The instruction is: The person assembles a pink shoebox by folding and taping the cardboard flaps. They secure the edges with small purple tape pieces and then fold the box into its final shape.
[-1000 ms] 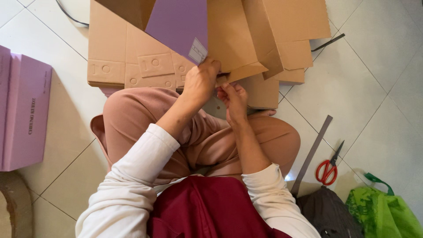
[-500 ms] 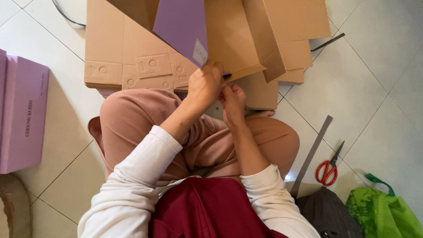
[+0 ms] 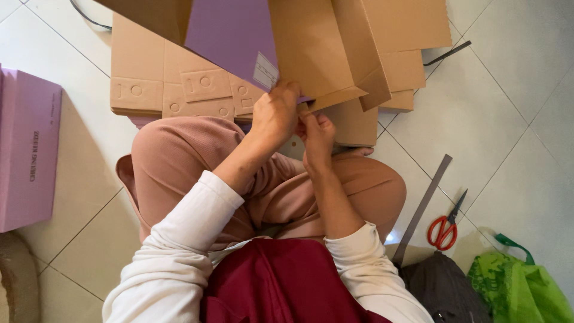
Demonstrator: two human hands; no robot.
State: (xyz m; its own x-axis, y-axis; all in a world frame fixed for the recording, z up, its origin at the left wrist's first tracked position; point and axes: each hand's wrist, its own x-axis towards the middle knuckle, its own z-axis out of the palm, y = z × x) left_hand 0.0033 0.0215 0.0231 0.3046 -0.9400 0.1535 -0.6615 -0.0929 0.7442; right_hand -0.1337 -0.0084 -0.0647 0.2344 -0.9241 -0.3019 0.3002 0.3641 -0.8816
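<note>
Both hands (image 3: 296, 122) grip the open cardboard box (image 3: 317, 54).

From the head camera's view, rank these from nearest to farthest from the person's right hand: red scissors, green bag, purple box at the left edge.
1. Red scissors, lower right of the right hand.
2. Green bag, bottom right corner.
3. Purple box, far left.

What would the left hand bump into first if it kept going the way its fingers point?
The left hand points up and away from the body. It would likely meet the purple box panel first, near the small white label. Its fingertips already seem to touch the cardboard edge there, though depth is hard to judge.
</note>
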